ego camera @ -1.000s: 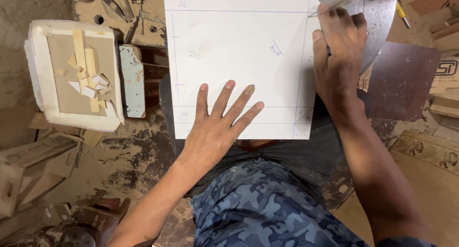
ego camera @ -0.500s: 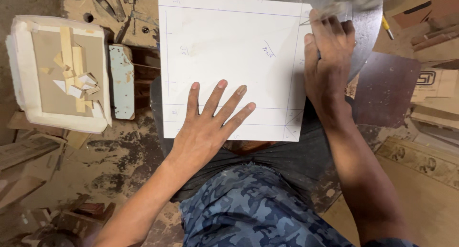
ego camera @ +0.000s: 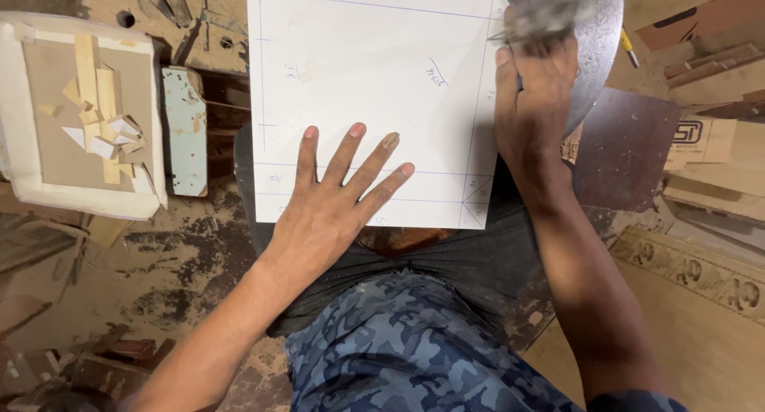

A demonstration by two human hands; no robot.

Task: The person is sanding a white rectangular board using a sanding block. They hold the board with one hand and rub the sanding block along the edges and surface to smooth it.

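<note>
pressing left hand (ego camera: 323, 209) flat on white board (ego camera: 366, 85).

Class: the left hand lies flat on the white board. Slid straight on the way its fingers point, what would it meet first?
Probably the right hand at the board's right edge; the left hand's fingers point up and right, though depth is unclear.

The white board (ego camera: 366, 101) looks smooth and matt, ruled with thin blue ink lines. Right of it, a grey metal sheet (ego camera: 594, 53) shows a dull sheen. Left of it, the tray (ego camera: 80, 201) holds pale raw wood offcuts (ego camera: 100, 109). The floor (ego camera: 183, 260) is rough and dusty.
</note>
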